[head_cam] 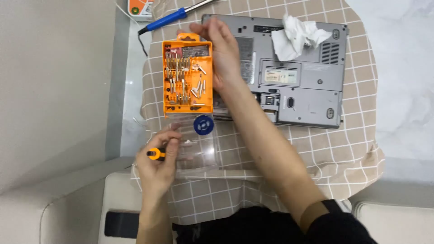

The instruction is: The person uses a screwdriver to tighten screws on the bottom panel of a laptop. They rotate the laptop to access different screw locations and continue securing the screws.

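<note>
While bits (183, 77) fill the orange case (168, 106), right hand (224, 49) steadies.

Bit case (187, 77) tight beside laptop (298, 77)

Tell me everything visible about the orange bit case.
The orange bit case is a rectangular plastic tray lying open and flat on the checked cloth, left of the upturned grey laptop. Rows of metal bits stand in slots; several lie loose. The right hand grips its upper right edge. Its clear lid extends below.

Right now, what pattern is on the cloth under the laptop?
Beige with a white grid check on the cloth, clearest in the head view; the laptop is grey.
</note>
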